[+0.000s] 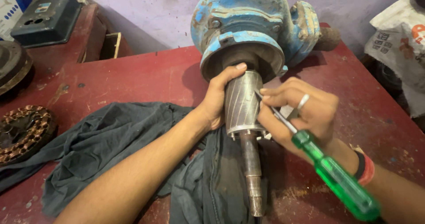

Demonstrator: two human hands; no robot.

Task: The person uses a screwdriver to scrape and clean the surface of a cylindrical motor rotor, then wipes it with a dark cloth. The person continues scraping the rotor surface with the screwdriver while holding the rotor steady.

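Two hands work at the middle of a worn dark-red wooden workbench (pixel 146 73), where a chipped blue cast-iron pump housing (pixel 248 25) lies on its side with its open mouth toward the camera. Spread below it is a crumpled dark grey cloth (pixel 110 148).

From the housing's mouth sticks a grey steel rotor with slanted grooves (pixel 241 102), carried on a bare metal shaft (pixel 252 175). Its long axis runs from the housing straight toward the viewer, the shaft's free end pointing near and resting over the cloth.

The left hand (pixel 217 102) wraps the rotor's left side, thumb up at the housing lip. The right hand (pixel 301 113) (a ring on one finger) is closed around a screwdriver with a translucent green handle (pixel 336 179), its blade lying against the rotor's right flank.

As a judgement, the blade could skid off the smooth curved steel toward the left fingers if pushed hard. The rotor might also jam, should it be levered from one side only.
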